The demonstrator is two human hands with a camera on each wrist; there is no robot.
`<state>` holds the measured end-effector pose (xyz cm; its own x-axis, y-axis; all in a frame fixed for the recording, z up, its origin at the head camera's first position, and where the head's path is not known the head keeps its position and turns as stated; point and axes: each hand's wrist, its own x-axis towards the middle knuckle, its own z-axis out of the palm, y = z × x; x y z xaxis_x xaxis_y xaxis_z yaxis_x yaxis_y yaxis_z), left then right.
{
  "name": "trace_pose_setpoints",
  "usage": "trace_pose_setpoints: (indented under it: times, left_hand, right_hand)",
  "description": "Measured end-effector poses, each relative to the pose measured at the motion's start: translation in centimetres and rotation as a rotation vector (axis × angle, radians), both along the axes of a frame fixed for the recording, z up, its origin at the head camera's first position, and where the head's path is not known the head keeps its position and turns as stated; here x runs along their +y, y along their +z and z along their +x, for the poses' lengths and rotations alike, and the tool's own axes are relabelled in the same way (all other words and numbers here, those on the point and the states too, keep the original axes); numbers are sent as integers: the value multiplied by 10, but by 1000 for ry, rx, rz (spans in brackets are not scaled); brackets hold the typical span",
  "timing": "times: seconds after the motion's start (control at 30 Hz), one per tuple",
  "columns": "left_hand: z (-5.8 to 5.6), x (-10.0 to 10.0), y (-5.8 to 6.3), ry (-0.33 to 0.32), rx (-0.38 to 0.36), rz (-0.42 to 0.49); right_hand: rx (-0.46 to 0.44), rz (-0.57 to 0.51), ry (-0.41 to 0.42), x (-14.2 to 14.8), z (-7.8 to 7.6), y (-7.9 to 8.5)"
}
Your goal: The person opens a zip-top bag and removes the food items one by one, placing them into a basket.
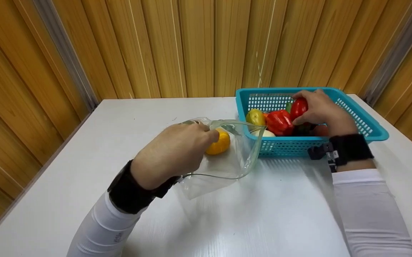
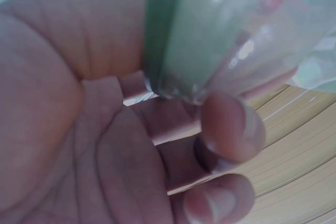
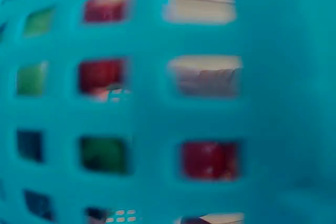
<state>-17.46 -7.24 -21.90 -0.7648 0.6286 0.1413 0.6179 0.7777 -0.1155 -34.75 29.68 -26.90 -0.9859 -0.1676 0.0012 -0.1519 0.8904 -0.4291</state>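
My left hand pinches the rim of a clear plastic bag; in the left wrist view the bag's greenish edge runs between thumb and fingers. A small orange-yellow pumpkin shows inside the bag. Over at the blue basket, my right hand reaches in and grips a shiny red pepper between thumb and fingers. Another red bell pepper lies beside it. The right wrist view is mostly filled by the basket's blurred wall, with red and green things seen through its holes.
Also in the basket are a yellow-green vegetable, a round white one and a reddish one by the right wrist. The basket stands on the white table. Wood-patterned panels rise behind the table.
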Motion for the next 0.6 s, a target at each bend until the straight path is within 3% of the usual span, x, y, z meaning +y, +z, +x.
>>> trace_pose_setpoints:
  times: [0.6]
  left_hand:
    - [0, -1, 0, -25, 13, 24]
  right_hand:
    - [-32, 14, -17, 0, 0, 0]
